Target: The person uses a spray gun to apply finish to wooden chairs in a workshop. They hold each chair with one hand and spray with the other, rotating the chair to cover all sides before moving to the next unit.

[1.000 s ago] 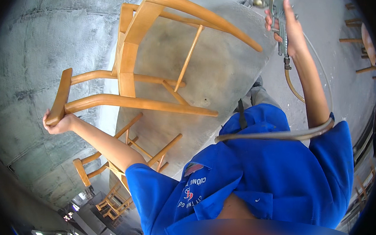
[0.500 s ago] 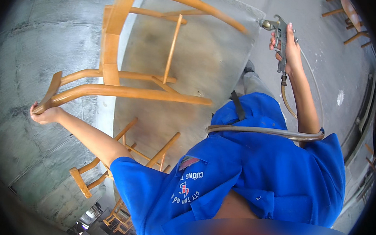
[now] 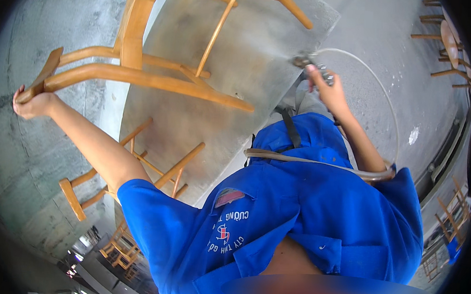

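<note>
A wooden chair frame [image 3: 142,78], light orange-brown, is tipped on its side at the upper left. My left hand [image 3: 34,103] is wrapped round the end of its curved top rail. On the other side, my right hand [image 3: 328,93] grips a metal spray gun [image 3: 304,60], slightly blurred. Its nozzle points left toward the chair's legs, and a pale mist [image 3: 266,47] spreads from it. The trigger finger is hard to make out. A thin pale hose [image 3: 377,75] loops from near the gun, and a thicker hose [image 3: 299,159] crosses my waist.
Under the chair lies a stained grey board [image 3: 203,145]. A second wooden chair [image 3: 70,197] stands close below my left arm. More chairs [image 3: 118,250] are at the lower left, with others [image 3: 451,44] at the far right. A grey wall [image 3: 65,29] rises at left.
My right hand has swung the spray gun left and down, and mist now shows at its nozzle. My left hand and the chair appear shifted left and up in the picture.
</note>
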`<state>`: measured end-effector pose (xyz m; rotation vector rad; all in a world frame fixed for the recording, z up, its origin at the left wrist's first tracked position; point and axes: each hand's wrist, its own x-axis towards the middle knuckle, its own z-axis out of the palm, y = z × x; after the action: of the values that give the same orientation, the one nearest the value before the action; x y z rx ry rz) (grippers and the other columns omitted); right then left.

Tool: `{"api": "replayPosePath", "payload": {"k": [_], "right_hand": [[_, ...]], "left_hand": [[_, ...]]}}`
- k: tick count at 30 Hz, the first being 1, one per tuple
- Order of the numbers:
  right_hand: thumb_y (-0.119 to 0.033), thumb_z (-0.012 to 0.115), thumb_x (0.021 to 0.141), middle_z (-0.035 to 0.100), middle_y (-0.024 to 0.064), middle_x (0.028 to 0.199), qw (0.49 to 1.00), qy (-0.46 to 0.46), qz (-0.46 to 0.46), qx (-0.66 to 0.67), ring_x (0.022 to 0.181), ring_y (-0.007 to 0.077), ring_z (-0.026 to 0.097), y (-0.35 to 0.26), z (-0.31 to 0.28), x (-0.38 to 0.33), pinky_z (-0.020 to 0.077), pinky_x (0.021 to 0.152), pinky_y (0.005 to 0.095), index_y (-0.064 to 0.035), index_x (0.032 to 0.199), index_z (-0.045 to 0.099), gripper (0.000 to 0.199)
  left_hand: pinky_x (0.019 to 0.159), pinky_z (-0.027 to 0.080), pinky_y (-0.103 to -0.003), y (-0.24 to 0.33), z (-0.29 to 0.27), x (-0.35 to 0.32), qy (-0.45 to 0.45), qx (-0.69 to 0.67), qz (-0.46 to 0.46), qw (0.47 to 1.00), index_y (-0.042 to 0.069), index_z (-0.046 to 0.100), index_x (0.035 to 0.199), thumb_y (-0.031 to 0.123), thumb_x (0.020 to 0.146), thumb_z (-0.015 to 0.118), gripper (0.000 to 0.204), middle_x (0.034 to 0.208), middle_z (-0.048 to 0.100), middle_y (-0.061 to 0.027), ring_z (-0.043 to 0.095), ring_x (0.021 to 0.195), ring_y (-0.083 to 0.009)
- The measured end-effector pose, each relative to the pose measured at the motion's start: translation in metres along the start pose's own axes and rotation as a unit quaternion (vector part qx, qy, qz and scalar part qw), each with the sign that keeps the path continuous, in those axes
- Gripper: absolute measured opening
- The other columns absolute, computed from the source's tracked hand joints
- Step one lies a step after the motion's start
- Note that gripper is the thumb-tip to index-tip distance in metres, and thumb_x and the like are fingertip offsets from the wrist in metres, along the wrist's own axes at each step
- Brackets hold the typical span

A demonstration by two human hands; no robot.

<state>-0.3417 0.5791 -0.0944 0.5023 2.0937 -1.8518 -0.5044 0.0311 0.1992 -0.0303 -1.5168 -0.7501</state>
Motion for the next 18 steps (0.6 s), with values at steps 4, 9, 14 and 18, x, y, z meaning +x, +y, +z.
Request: {"api": "replayPosePath", "payload": {"k": [4, 9, 14, 18], "right_hand": [[-0.053, 0.067, 0.089, 0.053, -0.0014, 0.062, 0.978, -0.197, -0.069, -0.024, 0.06, 0.0072, 0.051, -0.033, 0.041, 0.01, 0.0409, 0.055, 0.0265, -0.0048, 0.079, 0.066, 0.049], [-0.05, 0.068, 0.09, 0.055, -0.0017, 0.064, 0.979, -0.108, -0.12, -0.127, 0.061, 0.007, 0.051, -0.061, 0.038, 0.05, 0.0413, 0.056, 0.0266, -0.0032, 0.094, 0.071, 0.047], [-0.039, 0.069, 0.092, 0.057, -0.0011, 0.065, 0.954, 0.018, -0.242, -0.178, 0.061, 0.0084, 0.053, -0.062, 0.002, 0.058, 0.0449, 0.058, 0.0266, -0.0001, 0.091, 0.067, 0.039], [-0.039, 0.071, 0.09, 0.068, 0.0165, 0.095, 0.925, -0.066, -0.24, -0.286, 0.087, 0.021, 0.065, -0.036, -0.015, 0.027, 0.0507, 0.078, 0.0344, 0.0034, 0.113, 0.066, 0.048]], "left_hand": [[0.075, 0.053, -0.043, 0.016, -0.003, -0.007, -0.02, 0.01, -0.006, 1.0, -0.001, 0.058, 0.079, 0.032, 0.085, 0.038, 0.039, 0.085, 0.062, -0.0152, 0.06, 0.084, -0.0287], [0.074, 0.052, -0.04, 0.029, -0.007, -0.02, -0.038, 0.024, 0.055, 0.997, -0.001, 0.056, 0.081, 0.038, 0.089, 0.034, 0.046, 0.086, 0.06, -0.0149, 0.059, 0.083, -0.028], [0.076, 0.053, -0.04, 0.026, -0.009, -0.022, -0.047, -0.006, 0.079, 0.996, -0.002, 0.053, 0.086, 0.038, 0.091, 0.029, 0.047, 0.087, 0.06, -0.0172, 0.059, 0.084, -0.0276], [0.079, 0.053, -0.038, 0.019, 0.0, -0.024, 0.011, -0.021, 0.139, 0.99, -0.003, 0.049, 0.088, 0.023, 0.09, 0.035, 0.03, 0.087, 0.06, -0.018, 0.059, 0.084, -0.0275]]}}
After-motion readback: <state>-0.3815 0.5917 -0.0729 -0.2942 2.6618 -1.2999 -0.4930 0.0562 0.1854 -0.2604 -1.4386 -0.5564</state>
